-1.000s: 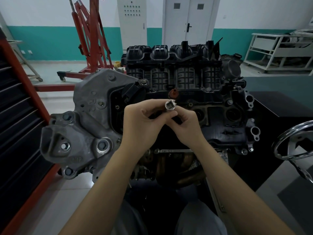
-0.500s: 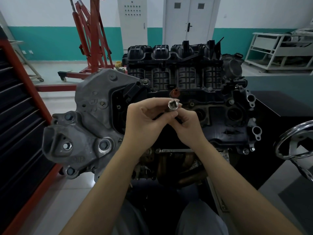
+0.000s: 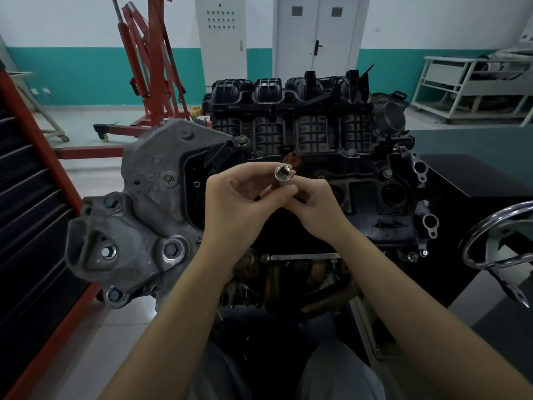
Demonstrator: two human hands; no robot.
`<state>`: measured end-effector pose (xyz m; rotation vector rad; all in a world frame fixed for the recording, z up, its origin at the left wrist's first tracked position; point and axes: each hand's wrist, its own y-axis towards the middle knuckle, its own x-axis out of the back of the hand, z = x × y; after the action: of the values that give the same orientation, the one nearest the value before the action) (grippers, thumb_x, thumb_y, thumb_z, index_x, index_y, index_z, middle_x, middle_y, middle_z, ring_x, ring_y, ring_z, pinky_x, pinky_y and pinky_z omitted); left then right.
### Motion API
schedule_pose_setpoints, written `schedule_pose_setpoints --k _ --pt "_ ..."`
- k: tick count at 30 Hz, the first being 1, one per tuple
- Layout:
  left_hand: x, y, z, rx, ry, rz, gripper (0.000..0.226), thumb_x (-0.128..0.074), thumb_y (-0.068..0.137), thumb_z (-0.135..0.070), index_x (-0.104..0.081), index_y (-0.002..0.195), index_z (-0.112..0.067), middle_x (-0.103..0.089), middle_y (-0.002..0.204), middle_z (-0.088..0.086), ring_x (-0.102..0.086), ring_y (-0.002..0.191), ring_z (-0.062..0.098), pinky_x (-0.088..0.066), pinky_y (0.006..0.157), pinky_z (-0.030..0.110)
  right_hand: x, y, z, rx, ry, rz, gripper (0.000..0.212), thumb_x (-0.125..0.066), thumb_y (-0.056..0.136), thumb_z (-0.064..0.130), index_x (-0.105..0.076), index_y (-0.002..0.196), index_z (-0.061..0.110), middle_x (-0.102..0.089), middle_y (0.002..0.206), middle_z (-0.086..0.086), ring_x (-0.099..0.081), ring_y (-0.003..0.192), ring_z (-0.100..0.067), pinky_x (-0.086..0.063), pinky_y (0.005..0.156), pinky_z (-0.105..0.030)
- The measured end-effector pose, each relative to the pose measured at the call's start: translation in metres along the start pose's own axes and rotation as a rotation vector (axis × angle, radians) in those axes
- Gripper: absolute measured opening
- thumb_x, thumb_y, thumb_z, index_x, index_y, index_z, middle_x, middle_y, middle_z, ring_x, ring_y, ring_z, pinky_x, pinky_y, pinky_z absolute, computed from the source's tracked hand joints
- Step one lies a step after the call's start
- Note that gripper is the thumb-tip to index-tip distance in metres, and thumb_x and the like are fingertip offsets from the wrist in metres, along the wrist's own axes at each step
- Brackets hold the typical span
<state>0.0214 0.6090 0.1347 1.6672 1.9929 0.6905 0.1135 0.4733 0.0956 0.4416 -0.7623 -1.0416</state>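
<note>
engine (image 3: 311,131) right in front of us | our left hand (image 3: 239,203) grip pinched round the socket | right hand (image 3: 317,206) grip curled on the dark shaft (image 3: 300,198) under it | shiny socket (image 3: 283,173) held over the engine top, open end facing us

Dim, even light is coming from overhead, leaving the engine (image 3: 317,134) behind the left grip (image 3: 239,203) murky. The socket (image 3: 282,173) above that grip is glinting, and the steel wheel (image 3: 496,249) far right of the right grip (image 3: 314,203) is shining. Floor tiles (image 3: 150,316) below-left are gleaming palely. Straight lines are bowing near the edges.
</note>
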Motion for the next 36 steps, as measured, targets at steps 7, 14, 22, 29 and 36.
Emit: schedule_pose_setpoints --k 7,14,22,29,36 --pt "-0.003 0.000 -0.001 -0.048 0.037 0.027 0.030 -0.074 0.077 0.006 -0.071 0.103 -0.009 -0.074 0.093 0.000 -0.072 0.090 0.014 -0.056 0.083 0.025 0.000 0.007 0.006 0.012 0.061 0.116 0.037 -0.061 0.087 -0.001 -0.065 0.100 0.033 -0.068 0.097 0.026 -0.063 0.095 0.005 -0.047 0.082 -0.012" --pt "0.000 0.001 0.001 -0.076 0.202 -0.004 0.023 -0.082 0.069 0.000 -0.074 0.089 -0.009 -0.074 0.086 0.000 -0.071 0.084 0.011 -0.056 0.078 0.025 -0.011 0.002 -0.004 0.010 0.020 -0.059 0.006 -0.070 0.082 0.002 -0.072 0.088 0.000 -0.072 0.086 -0.015 -0.070 0.084 -0.028 -0.055 0.076 -0.045" --pt "0.004 0.002 0.000 -0.035 0.038 0.092 0.028 -0.073 0.077 0.007 -0.071 0.101 -0.007 -0.075 0.092 0.007 -0.072 0.092 0.019 -0.056 0.084 0.031 -0.011 -0.001 -0.002 0.040 0.034 -0.051 0.028 -0.064 0.083 -0.004 -0.064 0.102 0.017 -0.068 0.091 0.013 -0.066 0.089 0.001 -0.049 0.079 -0.016" --pt "-0.001 -0.001 0.000 -0.096 0.187 0.003 0.028 -0.078 0.073 0.002 -0.071 0.091 -0.019 -0.074 0.090 0.000 -0.072 0.087 0.015 -0.057 0.082 0.034 -0.011 -0.002 -0.002 0.040 0.038 -0.086 0.017 -0.067 0.083 -0.005 -0.068 0.100 -0.004 -0.071 0.096 -0.014 -0.069 0.093 -0.024 -0.055 0.085 -0.036" --pt "0.000 -0.001 -0.001 -0.058 0.171 0.044 0.032 -0.077 0.074 0.005 -0.070 0.101 -0.010 -0.073 0.095 0.004 -0.071 0.093 0.014 -0.056 0.085 0.029 -0.012 -0.002 -0.004 0.000 0.068 -0.106 0.015 -0.068 0.082 -0.005 -0.070 0.096 0.001 -0.071 0.088 -0.009 -0.069 0.085 -0.013 -0.052 0.079 -0.024"
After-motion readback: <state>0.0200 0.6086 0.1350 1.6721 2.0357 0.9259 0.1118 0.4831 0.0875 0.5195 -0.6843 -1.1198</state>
